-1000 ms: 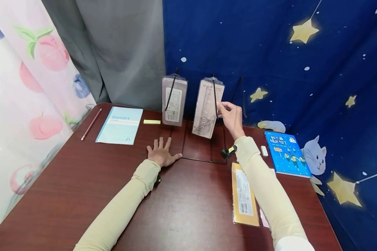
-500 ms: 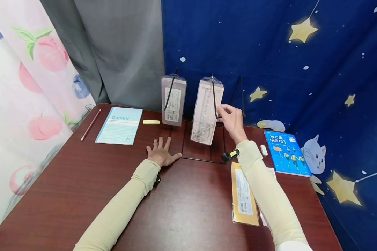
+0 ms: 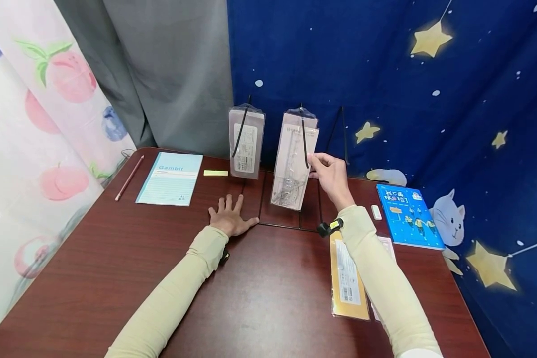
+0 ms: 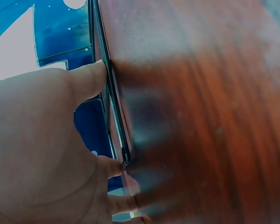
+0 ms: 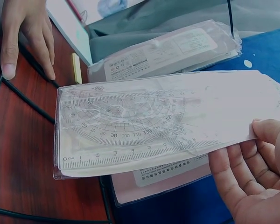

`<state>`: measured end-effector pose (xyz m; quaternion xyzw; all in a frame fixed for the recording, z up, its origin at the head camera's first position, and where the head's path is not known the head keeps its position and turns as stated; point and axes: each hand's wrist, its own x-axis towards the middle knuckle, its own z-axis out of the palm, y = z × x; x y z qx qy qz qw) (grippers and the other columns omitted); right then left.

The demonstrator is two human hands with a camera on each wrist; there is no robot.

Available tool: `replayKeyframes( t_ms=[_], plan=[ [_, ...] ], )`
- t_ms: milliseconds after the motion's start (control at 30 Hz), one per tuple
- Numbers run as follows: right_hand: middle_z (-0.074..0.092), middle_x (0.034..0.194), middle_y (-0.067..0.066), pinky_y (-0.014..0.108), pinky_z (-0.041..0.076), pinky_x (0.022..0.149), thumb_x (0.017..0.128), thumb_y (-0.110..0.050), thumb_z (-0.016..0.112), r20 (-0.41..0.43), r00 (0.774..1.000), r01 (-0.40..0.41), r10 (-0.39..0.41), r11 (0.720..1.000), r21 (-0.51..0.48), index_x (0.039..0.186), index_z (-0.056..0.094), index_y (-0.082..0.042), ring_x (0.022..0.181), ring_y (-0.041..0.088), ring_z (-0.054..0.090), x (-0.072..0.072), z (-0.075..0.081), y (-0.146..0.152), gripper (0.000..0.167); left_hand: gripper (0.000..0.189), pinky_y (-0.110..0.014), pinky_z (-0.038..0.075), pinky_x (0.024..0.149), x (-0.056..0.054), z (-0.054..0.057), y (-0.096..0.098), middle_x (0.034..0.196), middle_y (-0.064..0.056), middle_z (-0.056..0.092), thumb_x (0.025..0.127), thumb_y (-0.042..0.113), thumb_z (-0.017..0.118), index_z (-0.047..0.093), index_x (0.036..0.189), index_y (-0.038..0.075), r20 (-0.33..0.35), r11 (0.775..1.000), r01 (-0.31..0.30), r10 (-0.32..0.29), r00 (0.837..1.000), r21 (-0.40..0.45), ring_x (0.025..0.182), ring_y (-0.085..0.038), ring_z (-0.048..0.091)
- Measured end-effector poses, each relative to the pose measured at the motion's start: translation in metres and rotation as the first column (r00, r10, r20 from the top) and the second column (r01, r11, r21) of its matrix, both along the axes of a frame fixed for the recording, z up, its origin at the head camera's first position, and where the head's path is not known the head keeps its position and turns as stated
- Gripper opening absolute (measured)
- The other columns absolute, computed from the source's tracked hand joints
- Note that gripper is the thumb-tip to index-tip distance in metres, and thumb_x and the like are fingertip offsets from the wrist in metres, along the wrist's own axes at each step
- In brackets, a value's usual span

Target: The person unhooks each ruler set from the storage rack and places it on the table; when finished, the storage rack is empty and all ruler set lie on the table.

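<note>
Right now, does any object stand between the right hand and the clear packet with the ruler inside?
Nothing visible does: the right hand pinches the ruler packet directly by its edge. In the head view, a black hook crosses the packet's front, beside the hand.

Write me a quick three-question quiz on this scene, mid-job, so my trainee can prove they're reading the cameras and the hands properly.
1. Multiple choice. What do the fingers and thumb of the right hand pinch?
A) the pencil
B) the ruler packet
C) the yellow strip

2. True or false. In the head view, the white eraser lies just left of the blue book.

3. Fill in the blank. The large word on the cover of the pale-blue notebook is ____.

Key: 1: B. 2: True. 3: Gambit.
</note>
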<state>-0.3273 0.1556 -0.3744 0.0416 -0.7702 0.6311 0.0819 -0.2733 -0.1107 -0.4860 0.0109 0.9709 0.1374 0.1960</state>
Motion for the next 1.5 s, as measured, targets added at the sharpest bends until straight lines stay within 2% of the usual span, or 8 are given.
replayKeyframes(
  t_ms=[200, 433, 633, 733, 967, 1167, 1367, 1500],
  plan=[
    [0.070, 0.083, -0.008, 0.034, 0.064, 0.077, 0.102, -0.023, 0.069, -0.011, 1.000, 0.003, -0.003, 1.000, 0.028, 0.111, 0.073, 0.006, 0.072, 0.006, 0.069, 0.007, -0.002, 0.001, 0.031, 0.096, -0.071, 0.010, 0.125, -0.002, -0.001, 0.001, 0.175, -0.021, 0.000, 0.099, 0.073, 0.043, 0.003, 0.169, 0.020, -0.004, 1.000, -0.001, 0.001, 1.000, 0.001, 0.162, -0.043, 0.002],
    [0.071, 0.085, -0.007, 0.025, 0.062, 0.070, 0.101, -0.022, 0.070, -0.034, 0.999, 0.002, -0.001, 1.000, 0.031, 0.110, 0.073, 0.006, 0.071, 0.005, 0.069, 0.014, -0.004, 0.002, 0.030, 0.098, -0.071, 0.008, 0.125, -0.002, -0.001, 0.000, 0.175, -0.020, -0.003, 0.098, 0.075, 0.043, 0.001, 0.169, 0.021, 0.009, 1.000, -0.005, 0.005, 1.000, 0.009, 0.162, -0.043, 0.000],
    [0.072, 0.092, 0.005, 0.032, 0.064, 0.074, 0.101, -0.024, 0.070, -0.039, 0.999, -0.004, 0.007, 0.998, 0.059, 0.111, 0.074, 0.005, 0.070, 0.006, 0.069, 0.018, -0.004, 0.005, 0.031, 0.097, -0.071, 0.008, 0.125, -0.002, -0.001, 0.001, 0.175, -0.020, -0.002, 0.098, 0.074, 0.043, 0.002, 0.169, 0.021, 0.001, 1.000, -0.005, 0.005, 1.000, 0.018, 0.162, -0.044, 0.000],
    [0.073, 0.095, 0.010, 0.034, 0.064, 0.076, 0.101, -0.025, 0.070, -0.032, 0.999, -0.005, 0.008, 0.997, 0.078, 0.112, 0.074, 0.004, 0.071, 0.007, 0.069, 0.021, -0.004, 0.005, 0.032, 0.096, -0.070, 0.007, 0.125, 0.000, 0.002, 0.001, 0.175, -0.020, -0.003, 0.099, 0.073, 0.042, 0.001, 0.169, 0.021, 0.007, 1.000, -0.004, 0.004, 1.000, 0.017, 0.162, -0.043, -0.002],
    [0.075, 0.097, 0.009, 0.033, 0.064, 0.078, 0.101, -0.026, 0.070, -0.020, 1.000, -0.013, 0.015, 0.996, 0.091, 0.113, 0.075, 0.002, 0.074, 0.008, 0.071, 0.029, -0.003, 0.005, 0.031, 0.092, -0.069, 0.009, 0.126, 0.008, 0.012, 0.003, 0.175, -0.022, 0.002, 0.101, 0.068, 0.044, 0.007, 0.169, 0.018, -0.018, 1.000, -0.014, 0.015, 1.000, 0.026, 0.162, -0.044, 0.003],
    [0.076, 0.097, 0.010, 0.041, 0.064, 0.078, 0.101, -0.020, 0.069, -0.032, 0.999, -0.028, 0.030, 0.997, 0.077, 0.112, 0.074, 0.005, 0.073, 0.007, 0.071, 0.034, -0.003, 0.006, 0.028, 0.093, -0.069, 0.006, 0.126, 0.004, 0.006, 0.003, 0.175, -0.021, -0.004, 0.101, 0.070, 0.040, 0.000, 0.169, 0.019, 0.010, 1.000, 0.001, -0.001, 1.000, 0.011, 0.162, -0.043, -0.003],
    [0.075, 0.092, -0.002, 0.027, 0.063, 0.069, 0.100, -0.022, 0.070, -0.030, 0.999, -0.034, 0.036, 0.997, 0.075, 0.111, 0.075, 0.003, 0.072, 0.006, 0.070, 0.041, -0.003, 0.007, 0.027, 0.094, -0.069, 0.007, 0.126, 0.003, 0.007, 0.003, 0.175, -0.020, -0.003, 0.101, 0.071, 0.041, 0.001, 0.169, 0.021, 0.010, 1.000, -0.003, 0.003, 1.000, 0.010, 0.162, -0.043, -0.002],
    [0.073, 0.089, 0.000, 0.024, 0.062, 0.068, 0.100, -0.026, 0.071, -0.017, 0.999, -0.043, 0.044, 0.996, 0.083, 0.113, 0.075, 0.001, 0.069, 0.007, 0.070, 0.045, -0.002, 0.007, 0.031, 0.094, -0.069, 0.005, 0.126, 0.004, 0.009, 0.003, 0.175, -0.020, -0.004, 0.101, 0.071, 0.041, 0.000, 0.169, 0.021, 0.020, 1.000, -0.007, 0.007, 1.000, 0.014, 0.162, -0.042, -0.003]
  ],
)
